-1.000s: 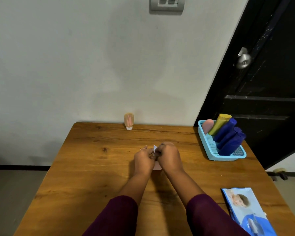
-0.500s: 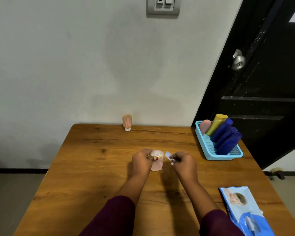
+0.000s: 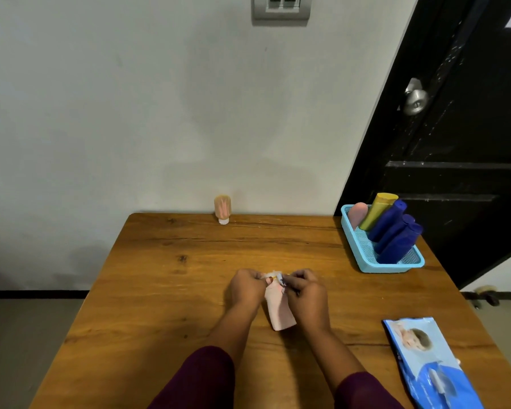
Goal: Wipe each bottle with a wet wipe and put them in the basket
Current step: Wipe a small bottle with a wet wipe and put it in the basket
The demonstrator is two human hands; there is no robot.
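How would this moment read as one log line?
step: wiping | left hand: holds pink bottle | right hand: wet wipe at cap | basket: five bottles

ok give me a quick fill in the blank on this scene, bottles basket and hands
1. Both hands work at the top of a pale ____ bottle at the table's middle.
2. The blue basket sits at the table's far ____ corner.
3. One small bottle stands alone at the table's ____ edge, by the wall.
4. The left hand and right hand hold it between them, with a small white ____ at its top.

Missing words: pink; right; far; wipe
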